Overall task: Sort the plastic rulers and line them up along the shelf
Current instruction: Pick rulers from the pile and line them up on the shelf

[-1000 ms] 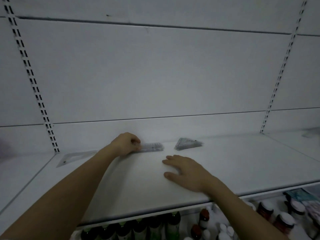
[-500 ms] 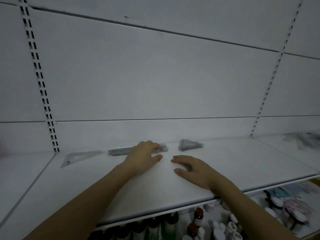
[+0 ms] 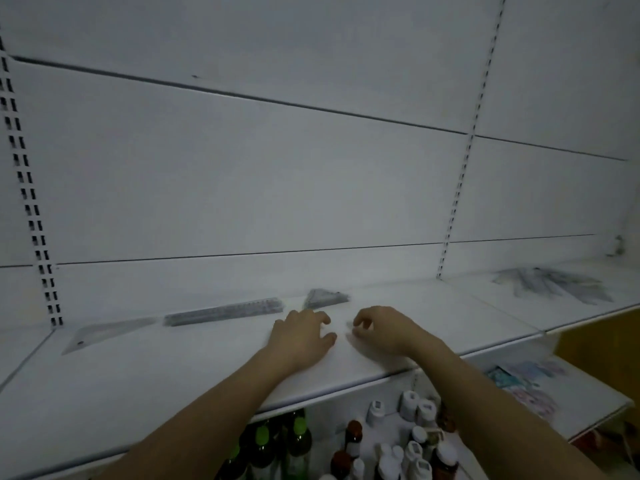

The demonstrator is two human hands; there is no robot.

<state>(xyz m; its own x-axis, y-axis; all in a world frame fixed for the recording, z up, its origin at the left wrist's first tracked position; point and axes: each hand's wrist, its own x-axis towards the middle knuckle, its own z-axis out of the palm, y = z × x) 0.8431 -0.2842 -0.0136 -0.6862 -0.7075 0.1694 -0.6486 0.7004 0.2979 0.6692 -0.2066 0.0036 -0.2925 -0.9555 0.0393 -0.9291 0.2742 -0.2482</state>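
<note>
Head view: I see both hands low on the white shelf, near its front half. My left hand lies palm down on the shelf with loose fingers, holding nothing. My right hand sits just beside it, fingers curled down toward the shelf, nothing visible in the grip; I read it as empty, though the frame is blurred there.

Task things lie along the back edge in a row: a clear triangle ruler far left by the slotted upright, then a long straight ruler end to end with it, then a smaller triangle ruler just beyond the fingers of the left hand. All 3 lie flat near the back wall, I judge so the row reads as 1 line and the front stays free for sorting.

A loose pile of rulers sits on the next shelf section to the right, well apart from both hands, fanned and unsorted. I judge that pile is the supply left to sort, so the task looks partly done.

Below the shelf stand bottles.
</note>
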